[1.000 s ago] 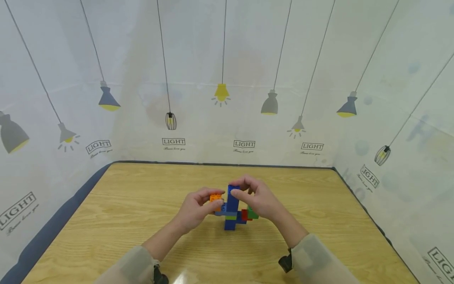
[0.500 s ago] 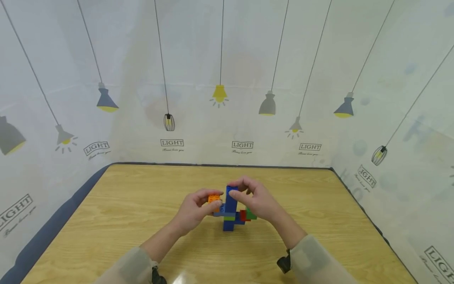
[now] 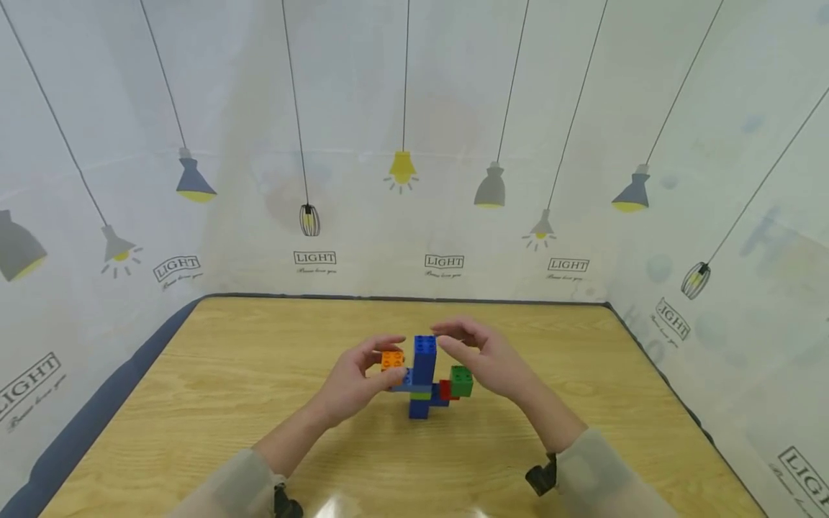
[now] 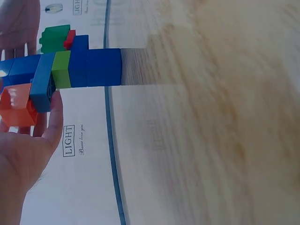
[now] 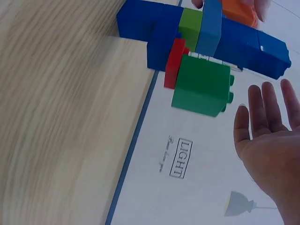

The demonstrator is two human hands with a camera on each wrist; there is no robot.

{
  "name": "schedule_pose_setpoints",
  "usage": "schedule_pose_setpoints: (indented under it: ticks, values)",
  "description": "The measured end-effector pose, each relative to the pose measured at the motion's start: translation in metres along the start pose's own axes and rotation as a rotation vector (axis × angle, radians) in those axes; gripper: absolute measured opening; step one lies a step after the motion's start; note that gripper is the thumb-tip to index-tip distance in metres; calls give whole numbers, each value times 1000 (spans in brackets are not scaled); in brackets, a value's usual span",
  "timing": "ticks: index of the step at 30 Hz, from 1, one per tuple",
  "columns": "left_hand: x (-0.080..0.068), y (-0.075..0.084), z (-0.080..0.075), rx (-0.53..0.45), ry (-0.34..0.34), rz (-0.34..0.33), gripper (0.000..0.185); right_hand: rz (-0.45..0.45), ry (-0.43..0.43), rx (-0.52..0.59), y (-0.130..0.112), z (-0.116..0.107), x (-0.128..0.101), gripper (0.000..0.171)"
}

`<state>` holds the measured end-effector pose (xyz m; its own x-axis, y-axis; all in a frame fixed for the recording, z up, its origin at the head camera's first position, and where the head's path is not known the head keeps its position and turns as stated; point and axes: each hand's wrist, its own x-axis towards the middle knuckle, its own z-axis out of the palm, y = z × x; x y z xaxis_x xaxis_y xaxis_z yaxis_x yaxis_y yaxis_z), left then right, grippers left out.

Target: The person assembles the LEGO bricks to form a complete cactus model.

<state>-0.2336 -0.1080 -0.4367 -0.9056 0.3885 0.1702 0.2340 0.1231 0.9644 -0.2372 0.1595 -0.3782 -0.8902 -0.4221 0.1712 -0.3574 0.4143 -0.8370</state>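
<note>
Fingers of the left hand (image 3: 352, 381) curl round the orange block (image 3: 391, 359) and the blue arm under it, pinching that side of the block tower (image 3: 424, 375). The right hand (image 3: 495, 363) has its fingers (image 5: 269, 105) straight and released, hovering just beside the tower's top and touching nothing.

By my judgement the step in hand is seating the orange block on the left arm while the tower is steadied. The next move seems to call for firm downward pressure on that block, with the tower braced so it does not tip.

The tower stands upright near the middle of the wooden counter (image 3: 227, 403). It is a dark blue column with a lime green block (image 4: 61, 69) and a lighter blue crosspiece partway up. A red block (image 5: 174, 63) and a green block (image 3: 461, 380) jut out on the right side, the orange one on the left.
</note>
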Motion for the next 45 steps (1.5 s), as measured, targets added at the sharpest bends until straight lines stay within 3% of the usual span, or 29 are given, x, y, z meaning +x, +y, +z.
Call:
schedule_pose_setpoints:
  ticks: [5,15,20,31,39,45]
  values:
    - [-4,5,-5,14,2,30,44,7,32,0,18,-13,-14,26]
    - [-12,3,-7,-74,-12,61,38,56,-102,126,51,-16,-35,30]
    - [-14,3,-5,-131,-28,51,35,68,-131,186,57,-10,-36,28]
    - [-12,0,-4,-141,-18,50,30,56,-127,171,65,-5,-34,23]
    - [-6,-7,-4,-34,14,71,42,77,-108,150,72,-1,-29,38]
    - [0,-14,-4,8,31,39,58,84,-75,125,75,3,-24,48]
